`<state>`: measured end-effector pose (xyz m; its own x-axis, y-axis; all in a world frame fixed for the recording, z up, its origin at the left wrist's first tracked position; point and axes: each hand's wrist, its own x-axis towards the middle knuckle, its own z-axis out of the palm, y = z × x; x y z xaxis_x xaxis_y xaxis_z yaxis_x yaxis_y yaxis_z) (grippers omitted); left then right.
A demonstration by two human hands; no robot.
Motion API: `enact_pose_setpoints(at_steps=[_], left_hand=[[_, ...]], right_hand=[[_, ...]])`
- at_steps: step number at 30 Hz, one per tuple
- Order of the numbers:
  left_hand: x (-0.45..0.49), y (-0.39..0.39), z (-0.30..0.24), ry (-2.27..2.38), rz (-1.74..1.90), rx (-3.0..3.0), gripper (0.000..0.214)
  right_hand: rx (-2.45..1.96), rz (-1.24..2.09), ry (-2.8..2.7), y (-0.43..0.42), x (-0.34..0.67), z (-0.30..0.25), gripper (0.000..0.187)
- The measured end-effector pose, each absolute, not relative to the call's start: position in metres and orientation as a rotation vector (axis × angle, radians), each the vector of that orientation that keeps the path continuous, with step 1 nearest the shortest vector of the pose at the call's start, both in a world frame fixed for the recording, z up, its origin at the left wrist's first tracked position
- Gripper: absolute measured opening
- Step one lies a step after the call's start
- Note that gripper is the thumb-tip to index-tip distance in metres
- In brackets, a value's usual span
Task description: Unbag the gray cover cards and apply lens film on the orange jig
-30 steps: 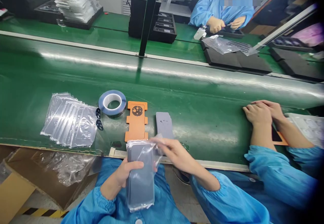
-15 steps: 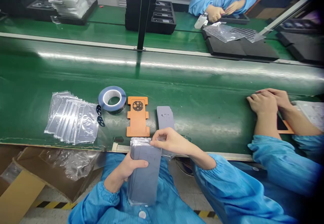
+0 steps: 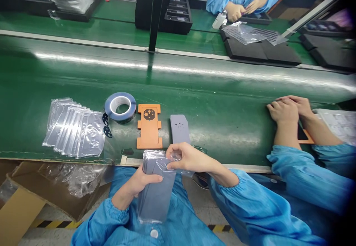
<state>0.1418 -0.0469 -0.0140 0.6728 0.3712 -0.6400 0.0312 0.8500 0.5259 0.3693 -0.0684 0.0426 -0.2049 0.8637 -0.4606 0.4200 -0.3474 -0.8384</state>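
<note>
My left hand [image 3: 141, 181] grips a stack of grey phone back covers [image 3: 154, 196] wrapped in a clear plastic bag, held over my lap. My right hand [image 3: 185, 157] is closed in a pinch on the bag's open top edge [image 3: 172, 160]. Just beyond, on the green conveyor belt [image 3: 217, 105], lie a single grey cover [image 3: 180, 128], an orange jig plate [image 3: 149, 126] with a dark round cut-out, and a roll of blue tape [image 3: 120, 106].
A fan of clear plastic bags [image 3: 73, 131] lies at the left of the belt. A cardboard box [image 3: 41, 192] with plastic wrap stands below left. A co-worker's hands [image 3: 287, 110] rest on the belt at right. Another person [image 3: 239, 1] works across, beside black trays [image 3: 261, 53].
My right hand drew in from above the stack and closed on the bag's top edge. The stack tilted slightly and the view shifted a little lower.
</note>
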Motion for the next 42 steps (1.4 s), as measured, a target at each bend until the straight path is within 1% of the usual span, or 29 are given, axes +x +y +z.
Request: enact_pose_setpoints(at_steps=[2,5,7,11,14,17,19,21,23,25,28,29,30,32,36,40,42], left_hand=[[0.141,-0.046,-0.014,0.790,0.184,0.549,0.057],[0.140,-0.045,-0.016,0.760,0.175,0.559,0.059],[0.140,-0.045,-0.017,0.704,0.161,0.560,0.056],[0.139,-0.046,-0.016,0.592,0.114,0.547,0.042],[0.137,-0.046,-0.016,0.633,0.123,0.526,0.037],[0.135,-0.047,-0.018,0.649,0.137,0.499,0.036],[0.134,-0.047,-0.018,0.653,0.138,0.484,0.037],[0.133,-0.048,-0.017,0.656,0.144,0.480,0.038],[0.133,-0.048,-0.015,0.660,0.154,0.483,0.040],[0.132,-0.048,-0.014,0.663,0.165,0.483,0.041],[0.131,-0.048,-0.014,0.661,0.167,0.483,0.041],[0.131,-0.047,-0.015,0.655,0.167,0.486,0.040],[0.130,-0.047,-0.015,0.647,0.163,0.489,0.039],[0.130,-0.048,-0.017,0.630,0.158,0.495,0.037],[0.129,-0.048,-0.018,0.632,0.153,0.496,0.036],[0.130,-0.048,-0.015,0.659,0.158,0.499,0.040],[0.130,-0.048,-0.013,0.665,0.159,0.496,0.041]], right_hand=[[-1.645,1.620,-1.478,-0.067,0.372,0.042,0.019],[-1.619,1.617,-1.423,-0.063,0.384,0.041,0.023],[-1.682,1.485,-1.357,-0.058,0.401,0.041,0.028],[-1.830,1.154,-1.225,-0.040,0.447,0.038,0.041],[-1.836,1.118,-1.290,-0.026,0.473,0.033,0.040],[-1.892,1.048,-1.433,-0.016,0.480,0.024,0.036],[-1.968,0.872,-1.553,-0.014,0.477,0.018,0.035],[-2.031,0.634,-1.627,-0.017,0.471,0.015,0.037],[-2.060,0.455,-1.679,-0.029,0.460,0.018,0.044],[-2.098,0.385,-1.802,-0.047,0.445,0.023,0.057],[-2.216,0.418,-2.086,-0.076,0.418,0.027,0.087],[-2.257,0.437,-2.164,-0.084,0.410,0.027,0.094],[-2.293,0.450,-2.222,-0.090,0.404,0.026,0.097],[-2.342,0.455,-2.295,-0.096,0.395,0.023,0.094],[-2.353,0.416,-2.366,-0.095,0.393,0.018,0.077],[-2.306,0.420,-2.356,-0.094,0.399,0.015,0.072],[-2.276,0.449,-2.320,-0.095,0.401,0.016,0.072]])
